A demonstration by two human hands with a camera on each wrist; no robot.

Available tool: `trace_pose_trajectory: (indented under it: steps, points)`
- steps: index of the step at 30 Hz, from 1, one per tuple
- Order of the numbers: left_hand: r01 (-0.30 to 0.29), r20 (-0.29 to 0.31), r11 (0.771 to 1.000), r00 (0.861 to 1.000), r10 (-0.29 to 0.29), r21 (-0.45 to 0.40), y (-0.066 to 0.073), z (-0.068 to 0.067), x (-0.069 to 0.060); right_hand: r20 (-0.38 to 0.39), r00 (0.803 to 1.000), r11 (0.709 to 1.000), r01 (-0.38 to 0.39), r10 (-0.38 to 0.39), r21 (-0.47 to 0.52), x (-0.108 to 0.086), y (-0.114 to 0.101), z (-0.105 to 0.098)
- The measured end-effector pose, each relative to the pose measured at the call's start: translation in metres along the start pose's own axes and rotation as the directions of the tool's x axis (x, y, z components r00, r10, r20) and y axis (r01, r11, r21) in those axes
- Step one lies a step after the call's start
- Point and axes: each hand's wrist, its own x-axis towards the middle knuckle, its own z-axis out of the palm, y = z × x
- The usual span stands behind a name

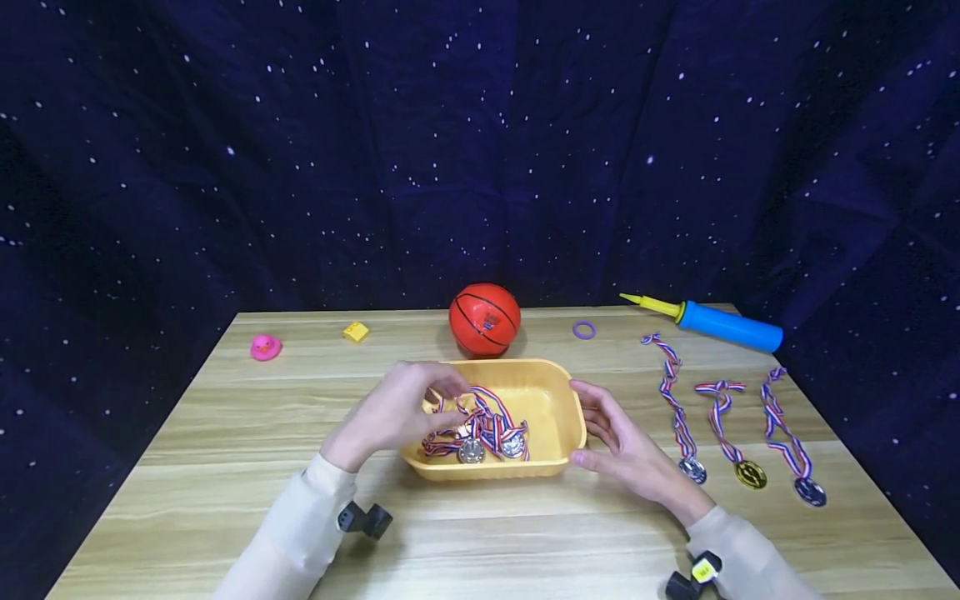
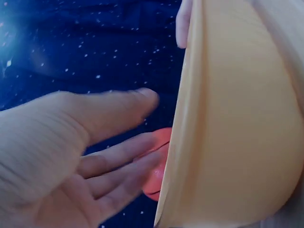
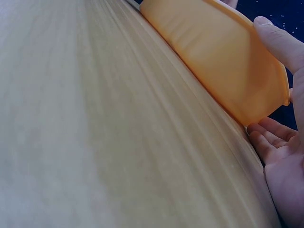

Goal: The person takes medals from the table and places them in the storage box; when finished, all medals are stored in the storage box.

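Lying below left fingers (image 1: 444,377) — medals (image 1: 471,452)

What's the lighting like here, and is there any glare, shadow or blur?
Head view: bright and mostly sharp, with a soft shadow by the ball; left wrist view: dimmer, bluish glow upper left on the curtain, the left grip slightly blurred; right wrist view: table pale and washed out at left, tub unevenly shaded.

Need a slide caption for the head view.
Left hand over a yellow tray of ribboned medals, right hand at its right end, red ball behind.
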Motion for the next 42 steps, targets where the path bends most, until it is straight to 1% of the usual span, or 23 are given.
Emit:
trace_pose_trajectory:
  steps: [3, 6, 10, 13, 15, 16, 19, 21, 23, 26, 30, 32, 35, 42]
  points:
    - [0.001, -0.111, 1.000, 0.994, 0.000, 0.007, -0.004, -0.006, -0.003, -0.004, 1.000, 1.000, -0.002, 0.002, -0.004, -0.001, 0.001, 0.000]
    - [0.019, -0.189, 0.999, 0.982, -0.024, -0.031, -0.012, -0.008, -0.009, -0.004, 1.000, 1.000, -0.006, 0.006, -0.004, -0.001, 0.002, 0.001]
    - [0.055, -0.241, 0.993, 0.968, -0.078, -0.100, -0.028, -0.005, -0.021, -0.002, 1.000, 1.000, -0.004, 0.004, -0.005, -0.001, 0.001, 0.000]
    - [0.061, -0.252, 0.979, 0.961, -0.110, -0.192, -0.040, -0.001, -0.032, 0.002, 1.000, 1.000, 0.003, -0.003, -0.006, 0.000, 0.000, -0.001]
    - [0.053, -0.253, 0.963, 0.960, -0.123, -0.264, -0.047, 0.004, -0.039, 0.005, 1.000, 1.000, 0.007, -0.007, -0.007, 0.001, 0.000, -0.001]
    - [0.050, -0.249, 0.951, 0.960, -0.130, -0.304, -0.049, 0.007, -0.042, 0.006, 1.000, 1.000, 0.008, -0.008, -0.008, 0.001, 0.000, -0.001]
    - [0.067, -0.218, 0.912, 0.961, -0.168, -0.405, -0.058, 0.016, -0.051, 0.003, 1.000, 1.000, 0.003, -0.003, -0.008, 0.001, 0.000, -0.001]
    - [0.088, -0.185, 0.882, 0.963, -0.194, -0.462, -0.061, 0.023, -0.055, 0.001, 1.000, 1.000, 0.001, -0.001, -0.008, 0.000, 0.001, -0.001]
    - [0.108, -0.155, 0.859, 0.965, -0.211, -0.501, -0.065, 0.030, -0.059, -0.002, 1.000, 1.000, 0.000, 0.000, -0.009, 0.000, 0.001, 0.000]
    - [0.109, -0.122, 0.824, 0.970, -0.210, -0.555, -0.069, 0.038, -0.061, -0.003, 1.000, 1.000, 0.003, -0.003, -0.007, 0.000, 0.000, 0.000]
    - [0.103, -0.098, 0.783, 0.974, -0.205, -0.613, -0.073, 0.045, -0.062, -0.002, 1.000, 1.000, 0.002, -0.002, -0.004, 0.000, -0.001, 0.000]
    - [0.099, -0.097, 0.771, 0.974, -0.204, -0.629, -0.075, 0.047, -0.062, 0.000, 1.000, 1.000, 0.001, -0.001, -0.003, 0.000, -0.001, 0.000]
    - [0.092, -0.099, 0.762, 0.974, -0.201, -0.641, -0.075, 0.048, -0.062, 0.002, 1.000, 1.000, 0.006, -0.006, 0.005, 0.000, 0.000, 0.000]
    - [0.089, -0.097, 0.750, 0.975, -0.200, -0.656, -0.076, 0.049, -0.062, 0.002, 1.000, 1.000, 0.011, -0.011, 0.010, 0.000, 0.002, 0.000]
